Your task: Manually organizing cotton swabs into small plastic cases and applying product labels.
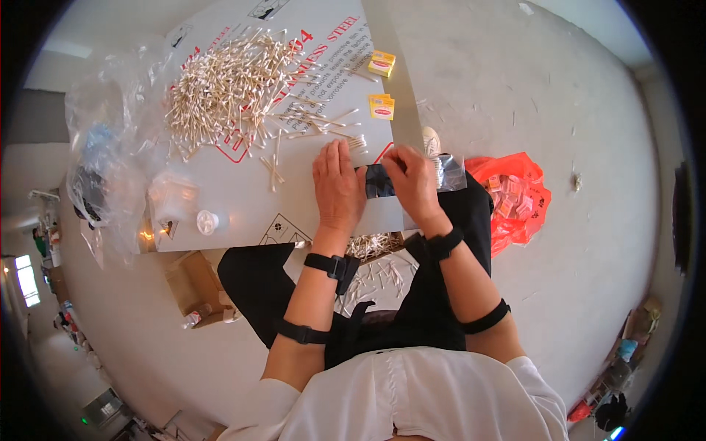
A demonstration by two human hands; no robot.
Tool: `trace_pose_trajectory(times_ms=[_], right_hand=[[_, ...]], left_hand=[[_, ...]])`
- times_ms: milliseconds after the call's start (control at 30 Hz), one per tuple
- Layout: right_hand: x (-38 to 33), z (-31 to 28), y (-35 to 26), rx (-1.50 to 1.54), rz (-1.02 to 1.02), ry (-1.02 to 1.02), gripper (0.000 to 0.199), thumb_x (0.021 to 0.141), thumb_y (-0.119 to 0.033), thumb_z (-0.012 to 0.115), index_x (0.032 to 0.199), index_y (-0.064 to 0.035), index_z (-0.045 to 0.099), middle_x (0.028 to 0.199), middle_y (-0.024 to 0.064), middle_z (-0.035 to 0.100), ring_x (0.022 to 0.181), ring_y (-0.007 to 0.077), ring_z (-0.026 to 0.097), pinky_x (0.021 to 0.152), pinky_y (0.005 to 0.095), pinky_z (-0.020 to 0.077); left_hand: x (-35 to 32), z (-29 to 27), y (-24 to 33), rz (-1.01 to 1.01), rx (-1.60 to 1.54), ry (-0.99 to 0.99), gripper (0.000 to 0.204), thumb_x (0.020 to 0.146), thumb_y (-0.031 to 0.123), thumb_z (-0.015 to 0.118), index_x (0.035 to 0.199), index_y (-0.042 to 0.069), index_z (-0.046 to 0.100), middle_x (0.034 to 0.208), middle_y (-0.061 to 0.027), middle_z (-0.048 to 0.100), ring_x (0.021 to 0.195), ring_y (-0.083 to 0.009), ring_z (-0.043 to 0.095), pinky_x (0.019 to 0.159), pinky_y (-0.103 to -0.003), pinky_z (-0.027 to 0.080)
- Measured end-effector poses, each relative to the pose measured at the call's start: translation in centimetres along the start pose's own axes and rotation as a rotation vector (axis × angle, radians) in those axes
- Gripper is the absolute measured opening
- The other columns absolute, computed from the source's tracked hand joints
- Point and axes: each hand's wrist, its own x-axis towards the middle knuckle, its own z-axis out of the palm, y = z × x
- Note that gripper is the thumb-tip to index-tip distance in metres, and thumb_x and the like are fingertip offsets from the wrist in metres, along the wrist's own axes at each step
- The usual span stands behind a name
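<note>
My left hand [338, 187] lies on the steel-coloured table, fingers stretched out, its fingertips beside a small bundle of cotton swabs [357, 142]. Just to its right, my right hand [416, 185] is closed with fingers curled together; whatever is in them is hidden. A dark, shiny flat piece [379, 181] lies between the hands. Beyond the right hand, a clear plastic bag [454, 176] with white-tipped swabs shows at the table's right edge. A large heap of loose cotton swabs [228, 92] covers the table's far left part, with stray ones scattered toward my hands.
Two small yellow packets [382, 107] [382, 63] lie at the far right. Crumpled clear plastic [103, 140], a clear container [173, 197] and a white cup [207, 222] stand left. A red bag [526, 191] holds pink packs. Below are a cardboard box [193, 283] and more swabs [373, 246].
</note>
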Motion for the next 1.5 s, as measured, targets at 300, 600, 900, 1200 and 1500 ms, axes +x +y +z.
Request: trace_pose_trajectory(times_ms=[300,600,900,1200,1500], right_hand=[[7.3,3.9,-0.4,-0.322,-0.129,-0.227,0.026,0.075,-0.012,0.074,0.098,-0.0035,0.067,0.095,0.0137,0.062,0.088,0.0321,0.063,0.077,0.0386,0.0515],[8.5,4.8,0.7,-0.473,-0.297,-0.252,0.035,0.07,-0.015,0.077,0.101,-0.0055,0.064,0.105,0.013,0.058,0.101,0.0339,0.058,0.087,0.0409,0.0494],[4.7,5.0,0.9,-0.431,-0.309,-0.188,0.01,0.078,-0.013,0.069,0.08,-0.0063,0.062,0.084,0.0104,0.059,0.087,0.033,0.06,0.073,0.0421,0.0503],[4.3,4.9,-0.5,-0.354,-0.184,-0.485,0.008,0.077,-0.014,0.066,0.08,-0.0065,0.066,0.08,0.0146,0.063,0.082,0.0354,0.064,0.071,0.0442,0.0521],[8.0,12.1,-2.2,-0.6,-0.172,-0.246,0.014,0.082,-0.014,0.057,0.083,-0.0038,0.066,0.087,0.0181,0.068,0.085,0.0365,0.067,0.076,0.0457,0.0541]], left_hand=[[-1.2,0.1,-0.9,0.008,0.083,-0.122,0.076,0.086,0.039,0.066,0.145,-0.001,0.036,0.153,-0.0171,0.034,0.143,-0.0306,0.03,0.115,-0.053,0.022],[-3.8,-2.3,-1.0,0.035,0.012,-0.257,0.078,0.087,0.037,0.063,0.148,0.002,0.031,0.156,-0.0153,0.028,0.144,-0.0313,0.028,0.116,-0.054,0.021],[-5.8,-2.8,-1.5,0.037,-0.007,-0.258,0.079,0.089,0.041,0.059,0.15,0.003,0.028,0.159,-0.014,0.024,0.147,-0.0285,0.022,0.118,-0.052,0.014],[-5.6,-2.8,-1.5,0.013,0.008,-0.233,0.081,0.089,0.042,0.061,0.151,0.002,0.027,0.159,-0.013,0.023,0.148,-0.026,0.02,0.119,-0.053,0.013],[-5.5,-2.5,-1.3,0.023,-0.024,-0.242,0.075,0.082,0.033,0.069,0.142,-0.002,0.039,0.154,-0.0176,0.029,0.146,-0.0314,0.024,0.117,-0.056,0.017]])
